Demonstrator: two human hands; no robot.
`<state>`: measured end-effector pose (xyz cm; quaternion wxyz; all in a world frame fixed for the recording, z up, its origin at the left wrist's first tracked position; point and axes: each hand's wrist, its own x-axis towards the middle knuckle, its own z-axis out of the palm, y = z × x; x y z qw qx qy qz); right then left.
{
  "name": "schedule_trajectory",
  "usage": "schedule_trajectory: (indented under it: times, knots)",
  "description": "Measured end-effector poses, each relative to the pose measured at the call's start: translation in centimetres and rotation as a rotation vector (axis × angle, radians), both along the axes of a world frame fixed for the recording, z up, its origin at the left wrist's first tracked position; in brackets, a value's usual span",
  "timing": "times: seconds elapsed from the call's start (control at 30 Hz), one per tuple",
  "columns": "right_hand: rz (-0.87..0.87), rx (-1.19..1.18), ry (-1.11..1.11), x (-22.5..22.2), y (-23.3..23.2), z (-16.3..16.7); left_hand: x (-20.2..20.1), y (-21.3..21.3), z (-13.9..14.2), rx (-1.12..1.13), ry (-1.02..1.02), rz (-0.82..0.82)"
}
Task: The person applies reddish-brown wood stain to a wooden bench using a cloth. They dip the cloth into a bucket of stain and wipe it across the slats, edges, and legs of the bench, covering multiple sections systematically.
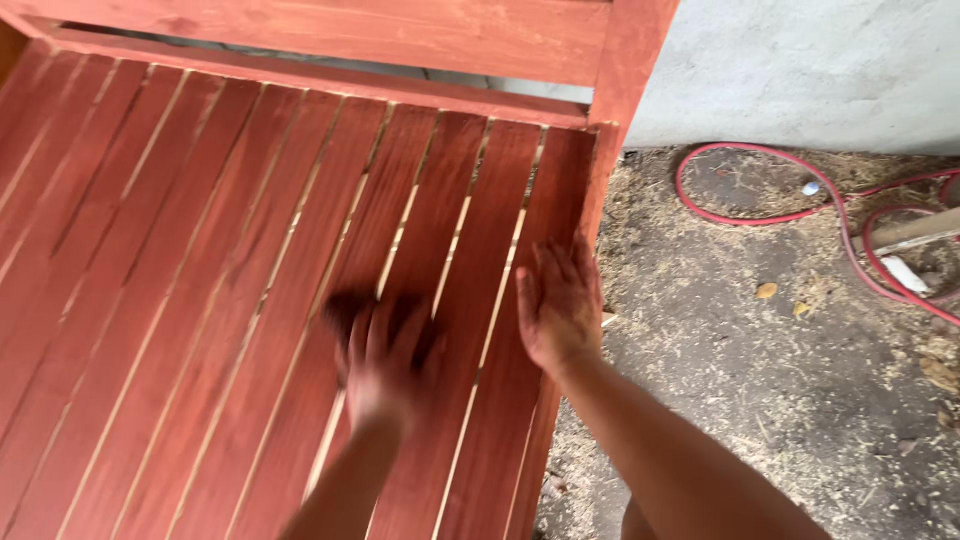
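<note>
A red-brown stained wooden frame of long parallel slats [200, 280] fills the left and middle of the view, with narrow pale gaps between slats. My left hand [385, 365] is blurred with motion and presses a dark pad or cloth [345, 308] onto a slat near the frame's right side. My right hand [558, 300] lies flat, fingers together, on the outermost right slat by the frame's edge, holding nothing.
A thick stained crossbeam [330, 30] and post [630, 55] border the slats at the top. To the right lies a floor with sawdust [760, 360], a coiled red hose [850, 230], a board end [915, 232] and a grey wall [800, 70].
</note>
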<state>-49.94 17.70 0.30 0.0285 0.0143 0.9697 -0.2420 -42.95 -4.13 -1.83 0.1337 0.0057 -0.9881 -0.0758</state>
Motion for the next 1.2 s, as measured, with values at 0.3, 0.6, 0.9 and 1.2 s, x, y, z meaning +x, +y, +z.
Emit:
schedule_trajectory:
  times: [0.3,0.6,0.9,1.2]
  knots:
    - [-0.005,-0.148,0.137,0.7,0.4,0.0,-25.8,7.9,1.0,0.079,-0.053,-0.007]
    - [-0.012,-0.112,0.116,0.9,0.2,0.3,-23.6,6.4,1.1,0.11,-0.029,-0.05]
    - [0.028,0.034,0.079,1.0,0.0,0.6,6.5,-5.1,-0.9,0.079,0.172,-0.186]
    - [0.026,0.137,-0.03,0.7,-0.3,1.1,20.8,-10.3,-2.1,0.008,0.488,0.11]
